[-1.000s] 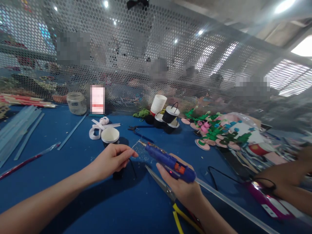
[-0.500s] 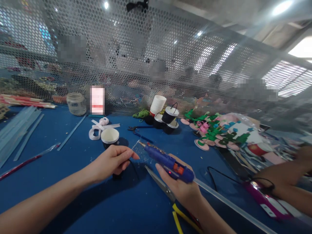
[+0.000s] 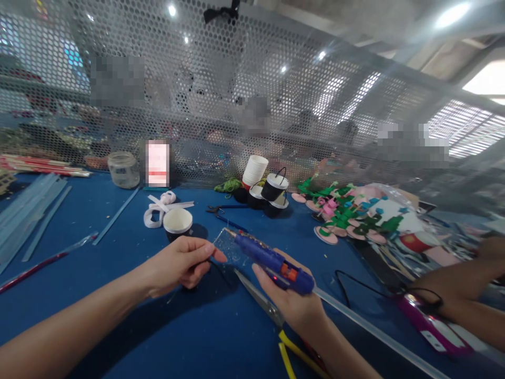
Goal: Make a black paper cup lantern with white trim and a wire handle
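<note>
My right hand (image 3: 295,300) is closed around a blue glue gun (image 3: 272,260) with an orange trigger. A long clear glue stick (image 3: 366,326) trails from its back end. My left hand (image 3: 189,263) is pinched closed on a thin black cord (image 3: 221,267), which shows just past the fingertips. A fine clear strand of glue (image 3: 219,236) stretches between those fingertips and the gun's nozzle. Just behind my left hand stands a black paper cup (image 3: 178,223) with a white inside. Scissors (image 3: 260,297) with yellow handles lie partly under my right hand.
Pliers (image 3: 224,209), stacked white cups (image 3: 254,171) and small black buckets (image 3: 274,187) sit at the back. White ribbon (image 3: 153,213) and a glass jar (image 3: 123,169) are left. Green craft figures (image 3: 335,216), a purple power strip (image 3: 434,323) and another person's arm (image 3: 465,289) are right.
Both hands stay nearly where they were. The black cord below my left fingertips has shifted slightly, and the dark thing under that hand shows less.
</note>
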`<state>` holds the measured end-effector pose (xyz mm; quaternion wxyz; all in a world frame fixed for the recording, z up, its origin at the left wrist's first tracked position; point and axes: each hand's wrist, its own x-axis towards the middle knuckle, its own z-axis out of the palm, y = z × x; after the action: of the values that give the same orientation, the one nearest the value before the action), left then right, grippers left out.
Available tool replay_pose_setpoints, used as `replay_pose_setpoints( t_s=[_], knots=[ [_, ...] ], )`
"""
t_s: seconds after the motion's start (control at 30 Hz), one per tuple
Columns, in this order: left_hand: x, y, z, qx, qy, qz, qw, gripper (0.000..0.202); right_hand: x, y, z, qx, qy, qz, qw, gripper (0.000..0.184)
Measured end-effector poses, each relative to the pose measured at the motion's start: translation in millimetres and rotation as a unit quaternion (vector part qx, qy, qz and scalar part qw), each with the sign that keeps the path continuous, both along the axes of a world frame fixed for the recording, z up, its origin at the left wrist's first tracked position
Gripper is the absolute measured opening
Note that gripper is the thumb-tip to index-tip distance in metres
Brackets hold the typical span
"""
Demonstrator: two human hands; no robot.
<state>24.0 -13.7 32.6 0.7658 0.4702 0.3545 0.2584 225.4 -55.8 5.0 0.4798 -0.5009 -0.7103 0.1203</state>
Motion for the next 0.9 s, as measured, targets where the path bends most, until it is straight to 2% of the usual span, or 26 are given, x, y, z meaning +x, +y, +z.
replay_pose_setpoints(
  t_s=[0.27,0.5,0.67,0.9],
  knots=[
    [0,-1,3.5,-0.003,0.009,0.009,1.0,0.031,-4,-5,10.9,0.01,-0.017,0.015,1.0,0.014],
    [1,0,1.8,0.011,0.021,0.004,1.0,0.033,-2,-3,4.3,-0.003,-0.005,-0.001,1.0,0.017],
    [1,-1,3.0,0.018,0.034,0.004,0.999,0.036,-4,-5,9.2,-0.003,-0.02,0.025,0.999,0.02],
    [1,-1,0.7,0.029,0.033,0.004,0.999,0.038,-4,-5,10.1,0.012,-0.023,0.013,1.0,0.02]
  ],
)
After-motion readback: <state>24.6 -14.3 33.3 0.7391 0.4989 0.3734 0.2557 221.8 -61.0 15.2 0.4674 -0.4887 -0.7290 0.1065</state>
